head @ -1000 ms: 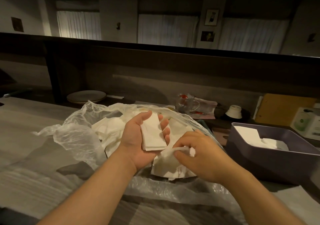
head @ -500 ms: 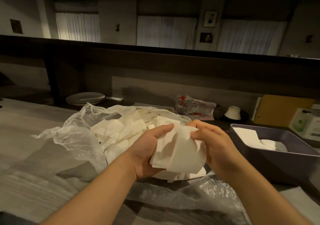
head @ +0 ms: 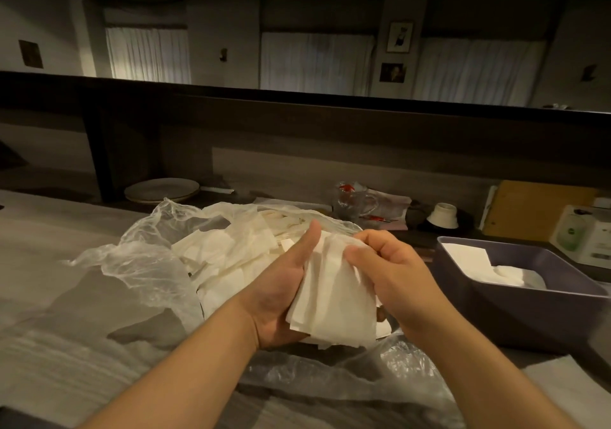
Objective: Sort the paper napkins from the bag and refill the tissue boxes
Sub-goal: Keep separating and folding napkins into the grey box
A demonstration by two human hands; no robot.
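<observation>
While both hands — left hand (head: 281, 299), right hand (head: 393, 273) — pinch the napkins (head: 334, 299), the tissue box (head: 515, 309) lies rightward — nearer the right grip.

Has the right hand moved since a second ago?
Yes. The right hand has risen from the pile in the plastic bag, toward the purple box, and pinches the napkin stack top.

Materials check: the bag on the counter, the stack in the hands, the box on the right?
Bag: thin clear plastic film, glossy; it crinkles and the counter shows through.
Napkin stack, held by the left hand and right hand: soft matte white paper, folded in limp layers.
Purple box: probably moulded plastic, satin finish, smooth rounded walls; could be coated metal.
</observation>
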